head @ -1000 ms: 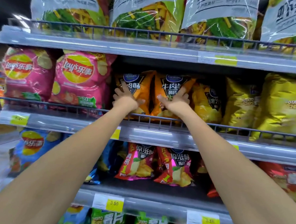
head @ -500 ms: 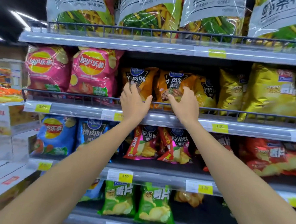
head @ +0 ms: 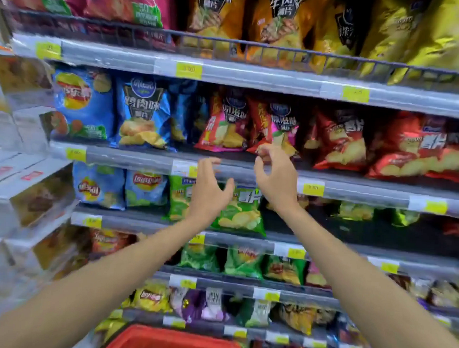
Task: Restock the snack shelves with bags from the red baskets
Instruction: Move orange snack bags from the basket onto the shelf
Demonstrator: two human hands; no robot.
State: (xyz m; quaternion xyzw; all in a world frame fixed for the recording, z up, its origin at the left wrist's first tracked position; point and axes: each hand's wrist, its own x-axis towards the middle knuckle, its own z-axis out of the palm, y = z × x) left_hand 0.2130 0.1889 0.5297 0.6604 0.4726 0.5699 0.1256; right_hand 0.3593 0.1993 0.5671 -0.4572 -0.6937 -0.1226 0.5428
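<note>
Shelves (head: 355, 192) packed with chip bags (head: 142, 113) fill the aisle; left hand (head: 208, 194) and right hand (head: 276, 181) hang empty, fingers loosely curled, before a shelf edge, red basket (head: 171, 343) below.

- You face grey metal snack shelves (head: 254, 76) with yellow paper price tags (head: 188, 70) on their front edges.
- Your top tier, behind a dark wire rail (head: 282, 53), holds pink foil bags (head: 125, 3) at its left end, orange foil bags (head: 218, 13) mid-shelf and yellow foil bags (head: 416, 32) towards the right.
- Next tier: blue foil bags (head: 141, 113) left, red foil bags (head: 410, 146) right.
- Below that: green foil bags (head: 242, 211) mid-shelf.
</note>
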